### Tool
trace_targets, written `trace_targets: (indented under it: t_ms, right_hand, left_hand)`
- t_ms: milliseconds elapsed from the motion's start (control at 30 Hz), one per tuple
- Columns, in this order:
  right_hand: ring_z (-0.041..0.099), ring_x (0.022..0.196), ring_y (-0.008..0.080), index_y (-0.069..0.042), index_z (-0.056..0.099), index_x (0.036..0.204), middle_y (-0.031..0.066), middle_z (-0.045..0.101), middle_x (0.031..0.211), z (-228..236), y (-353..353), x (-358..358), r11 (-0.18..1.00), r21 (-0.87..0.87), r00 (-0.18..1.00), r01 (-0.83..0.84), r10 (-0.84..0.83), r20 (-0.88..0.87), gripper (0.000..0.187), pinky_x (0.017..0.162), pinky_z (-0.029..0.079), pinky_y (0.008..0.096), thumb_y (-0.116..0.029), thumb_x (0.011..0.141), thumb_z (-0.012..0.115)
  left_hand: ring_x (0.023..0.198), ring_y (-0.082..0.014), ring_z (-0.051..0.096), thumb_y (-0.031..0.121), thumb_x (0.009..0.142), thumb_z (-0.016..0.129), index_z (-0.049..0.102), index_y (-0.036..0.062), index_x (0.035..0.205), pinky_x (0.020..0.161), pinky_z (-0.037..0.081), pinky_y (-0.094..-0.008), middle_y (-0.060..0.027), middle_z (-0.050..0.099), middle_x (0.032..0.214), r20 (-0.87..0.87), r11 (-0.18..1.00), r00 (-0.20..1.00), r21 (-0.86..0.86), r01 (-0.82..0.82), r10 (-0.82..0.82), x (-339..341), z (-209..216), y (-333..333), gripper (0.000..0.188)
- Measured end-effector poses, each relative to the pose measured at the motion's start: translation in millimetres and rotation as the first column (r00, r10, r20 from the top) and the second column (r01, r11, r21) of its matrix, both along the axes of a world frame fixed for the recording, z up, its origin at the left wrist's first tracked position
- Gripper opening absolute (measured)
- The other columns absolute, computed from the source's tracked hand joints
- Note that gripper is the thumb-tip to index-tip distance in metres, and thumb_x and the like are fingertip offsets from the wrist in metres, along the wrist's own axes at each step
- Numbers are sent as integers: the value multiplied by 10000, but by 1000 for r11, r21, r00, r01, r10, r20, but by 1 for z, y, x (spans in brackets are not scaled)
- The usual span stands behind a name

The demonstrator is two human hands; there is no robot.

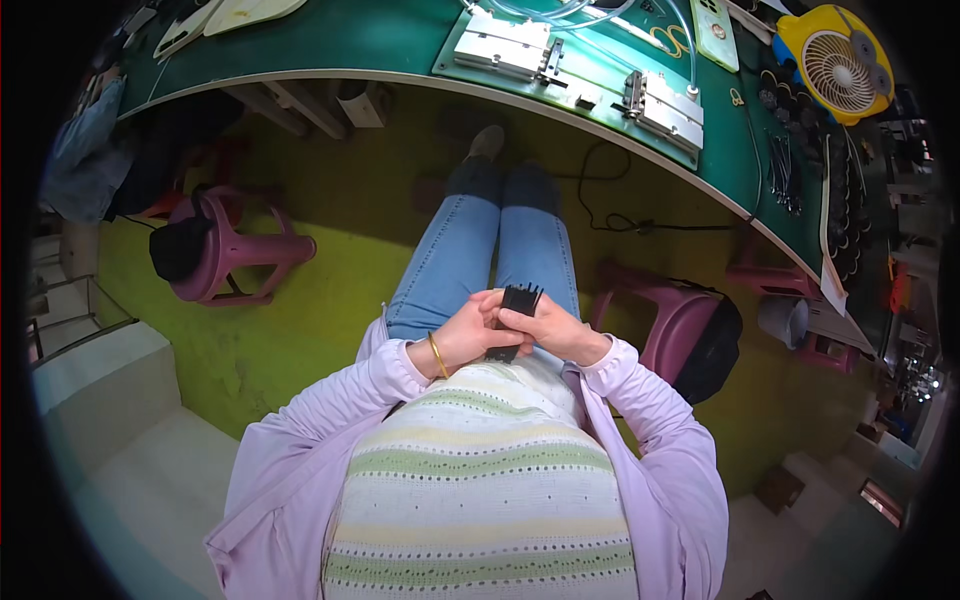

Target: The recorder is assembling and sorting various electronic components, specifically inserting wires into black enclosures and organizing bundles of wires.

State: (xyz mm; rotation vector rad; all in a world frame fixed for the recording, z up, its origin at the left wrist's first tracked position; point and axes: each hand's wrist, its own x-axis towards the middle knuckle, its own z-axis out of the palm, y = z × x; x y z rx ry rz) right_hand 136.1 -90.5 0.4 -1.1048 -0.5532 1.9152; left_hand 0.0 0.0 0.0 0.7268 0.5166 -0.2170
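Head view: a small black ribbed part (518, 303) is held at frame centre, above the lap. Left hand (470, 335) and right hand (552, 330) fingers are clamped on it. Green workbench (400, 40) is seen across the top.

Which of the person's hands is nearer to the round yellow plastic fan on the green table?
Right. The right hand lies on the side of the yellow fan; the left hand sits beside it, farther off.
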Motion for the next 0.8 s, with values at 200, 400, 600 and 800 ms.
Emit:
trace_targets:
  t_ms: [200,400,600,800]
  right_hand:
    - [503,987,179,-4,442,1152,116,467,1152,14,29,23,943,301,915,140,-240,326,383,846,396,296,-249,858,457]
    - [501,992,182,23,475,1105,139,505,1086,33,33,6,868,119,632,-483,251,733,360,837,396,286,-233,851,458]
    - [580,758,193,29,543,987,127,575,775,37,29,23,928,373,584,15,-310,750,332,622,464,272,-255,816,528]
    - [536,488,106,25,587,862,58,537,593,54,39,39,830,403,492,387,-555,671,207,402,423,221,-172,800,573]
  left_hand:
    - [744,-148,578,-10,750,546,542,1,883,697,467,-258,-75,588,790,-90,996,993,-27,80,-82,3,9,-2,133]
    - [699,-141,557,0,768,544,545,-1,866,651,451,-246,-70,577,780,89,960,975,211,182,-204,-2,-3,-4,98]
    - [684,-133,536,15,773,541,543,-8,854,636,429,-243,-57,560,748,30,998,998,49,44,-46,14,7,4,84]
    - [688,-142,537,13,776,539,532,-11,881,646,436,-255,-58,556,752,123,967,960,-72,-243,250,62,26,29,109]
